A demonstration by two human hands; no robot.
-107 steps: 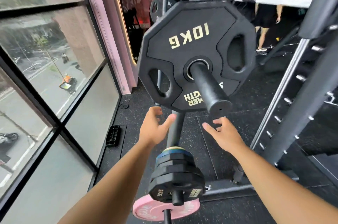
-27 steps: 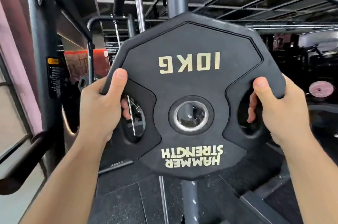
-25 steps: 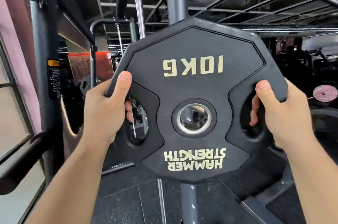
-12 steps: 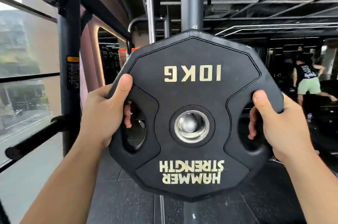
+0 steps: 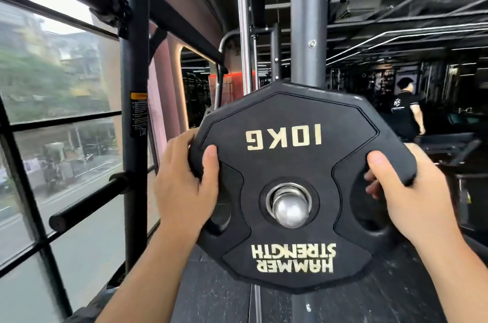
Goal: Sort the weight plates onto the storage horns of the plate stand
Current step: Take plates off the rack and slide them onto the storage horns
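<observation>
Since half a second ago the rounded steel end of the storage horn (image 5: 290, 207) fills more of the bore, so the 10 kg plate (image 5: 290, 169) looks to be starting onto it, held upright in front of the upright post (image 5: 307, 19) with its lettering upside down. The left grip (image 5: 184, 190) is clamped on the plate's left edge, thumb on the front face; the right grip (image 5: 412, 196) is clamped on the right edge, thumb in front and fingertips showing through the cut-out. How far the horn reaches into the hole I cannot tell. To do this step well, I judge the plate should stay square to the horn, with both sides pushed evenly so the bore does not bind, then slid back until it seats by the post. The fingers behind the plate risk a pinch there, so they should shift to the rim before the last push
</observation>
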